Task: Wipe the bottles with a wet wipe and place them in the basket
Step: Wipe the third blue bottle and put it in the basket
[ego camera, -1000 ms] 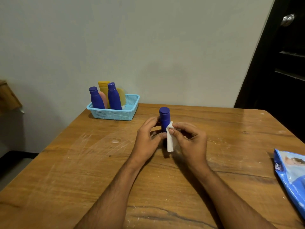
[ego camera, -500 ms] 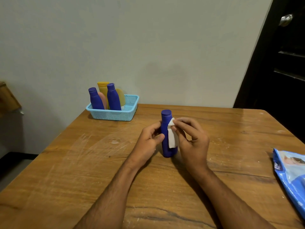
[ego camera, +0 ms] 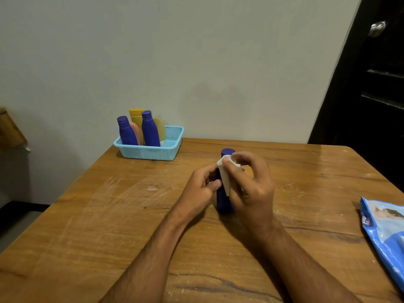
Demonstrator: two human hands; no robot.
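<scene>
— Beside the basket (ego camera: 150,149), what is put at risk?

— By the wooden table (ego camera: 109,215) everything is carried; the basket is set at its far corner, with four bottles, it seems, already stood inside. Well nearer than the basket, a blue bottle (ego camera: 223,202) is held upright on the wood.

— How is it gripped?

— Its left side is clasped by the left hand (ego camera: 203,189). A wet wipe (ego camera: 225,178) is pinched against its neck by the right hand (ego camera: 251,189). The far fingers are hidden, so firmness cannot be judged.

— And the hazard?

— Should the wet plastic be squeezed loosely, the bottle could be tipped over.
</scene>
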